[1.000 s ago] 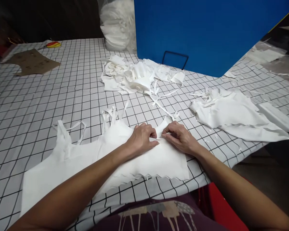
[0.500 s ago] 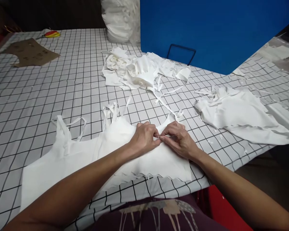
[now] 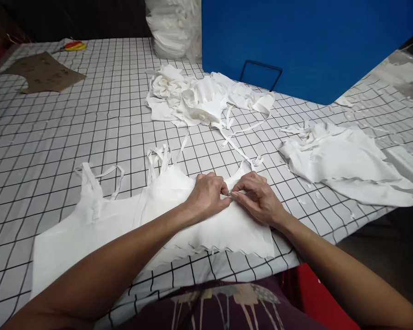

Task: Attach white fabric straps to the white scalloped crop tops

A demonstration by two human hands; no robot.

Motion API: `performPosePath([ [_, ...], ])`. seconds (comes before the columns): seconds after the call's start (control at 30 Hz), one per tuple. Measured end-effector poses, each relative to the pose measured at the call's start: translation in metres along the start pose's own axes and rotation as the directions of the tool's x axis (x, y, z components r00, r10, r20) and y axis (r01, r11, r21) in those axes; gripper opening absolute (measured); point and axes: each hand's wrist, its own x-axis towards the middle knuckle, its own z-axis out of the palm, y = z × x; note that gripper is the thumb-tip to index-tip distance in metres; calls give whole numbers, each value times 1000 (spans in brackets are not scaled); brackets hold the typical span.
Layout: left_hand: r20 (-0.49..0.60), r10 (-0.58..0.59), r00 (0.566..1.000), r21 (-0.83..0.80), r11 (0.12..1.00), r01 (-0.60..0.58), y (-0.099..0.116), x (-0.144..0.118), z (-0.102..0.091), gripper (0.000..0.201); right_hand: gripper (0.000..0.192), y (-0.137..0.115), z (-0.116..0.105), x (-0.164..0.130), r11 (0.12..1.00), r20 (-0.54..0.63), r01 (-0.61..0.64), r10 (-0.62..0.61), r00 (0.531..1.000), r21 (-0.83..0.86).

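A white camisole (image 3: 241,227) with thin straps lies spread on the checked cloth in front of me. My left hand (image 3: 208,195) pinches its top edge near the middle of the neckline, fingers closed. Right beside it, my right hand (image 3: 256,197) pinches the same edge between thumb and forefinger. The fingertips of both hands almost meet, and the small bit of fabric between them is mostly hidden. To the left, another white strappy garment (image 3: 86,238) lies flat, partly covered by my left forearm.
A heap of white garments (image 3: 206,98) lies beyond my hands, and a white stack (image 3: 344,158) sits to the right. Behind stands a blue panel (image 3: 296,41) with a black wire handle. At the far left are a brown pattern piece (image 3: 44,73) and red-yellow scissors (image 3: 75,46).
Both hands stay pinched on the camisole's edge, with only a slight shift of the fingers. The whole view has moved a little.
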Motion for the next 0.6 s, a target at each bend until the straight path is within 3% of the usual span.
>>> performPosePath([
  [0.6, 16, -6, 1000, -12, 1000, 6, 1, 1, -1, 11, 13, -6, 1, -1, 997, 51, -17, 21, 998, -82],
])
